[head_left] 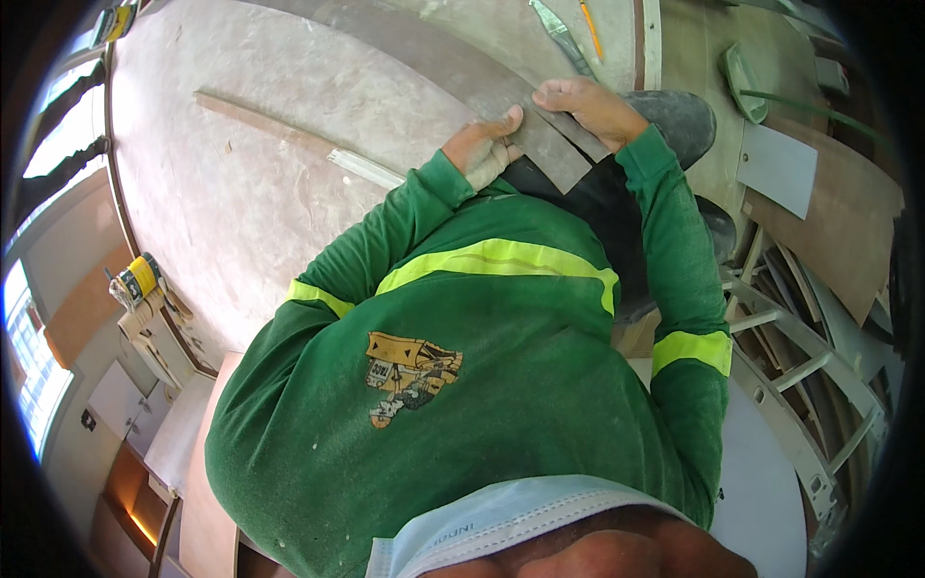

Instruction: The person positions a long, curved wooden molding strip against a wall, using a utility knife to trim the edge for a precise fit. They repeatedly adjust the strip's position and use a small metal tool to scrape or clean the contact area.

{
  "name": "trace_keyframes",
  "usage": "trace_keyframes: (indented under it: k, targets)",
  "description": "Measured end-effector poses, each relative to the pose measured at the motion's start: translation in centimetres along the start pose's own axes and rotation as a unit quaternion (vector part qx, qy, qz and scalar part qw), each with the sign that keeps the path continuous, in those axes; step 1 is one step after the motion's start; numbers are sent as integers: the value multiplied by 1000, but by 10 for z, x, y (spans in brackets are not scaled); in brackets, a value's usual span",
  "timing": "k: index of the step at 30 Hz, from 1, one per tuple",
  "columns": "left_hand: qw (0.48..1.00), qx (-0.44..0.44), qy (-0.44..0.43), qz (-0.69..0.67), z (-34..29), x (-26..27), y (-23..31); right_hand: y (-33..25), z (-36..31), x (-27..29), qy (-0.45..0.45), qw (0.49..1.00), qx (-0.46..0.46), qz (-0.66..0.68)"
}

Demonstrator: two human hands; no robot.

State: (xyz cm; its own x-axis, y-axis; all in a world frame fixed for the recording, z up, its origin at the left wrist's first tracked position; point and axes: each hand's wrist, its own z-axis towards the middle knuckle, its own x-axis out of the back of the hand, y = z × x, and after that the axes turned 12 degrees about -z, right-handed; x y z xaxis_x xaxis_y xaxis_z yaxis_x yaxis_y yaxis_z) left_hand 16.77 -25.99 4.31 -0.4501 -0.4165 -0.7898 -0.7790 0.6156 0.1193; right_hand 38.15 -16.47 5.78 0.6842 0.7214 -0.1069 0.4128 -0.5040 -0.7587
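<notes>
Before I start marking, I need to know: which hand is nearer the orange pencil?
Right. The right hand is below the orange pencil in the picture; the left hand is farther down and left.

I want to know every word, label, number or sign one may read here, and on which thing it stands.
Pale blue face mask: printed letters, which I will not copy.
Green shirt: small lettering within the yellow printed picture, also not copied.
Yellow-and-black object at left: any marking is too small to read.
Grey-brown flat strip in left hand: no text visible.
</notes>
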Motion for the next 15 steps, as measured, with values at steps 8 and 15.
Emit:
trace_keyframes:
  k: [8, 15]
  targets:
    - [1000, -5, -5, -4, -2, -8, 3, -31, 1, -2, 24, 986, -8, -162]
    - [996, -72, 20, -55, 14, 16, 14, -20, 25, 2, 1, 994, 22, -105]
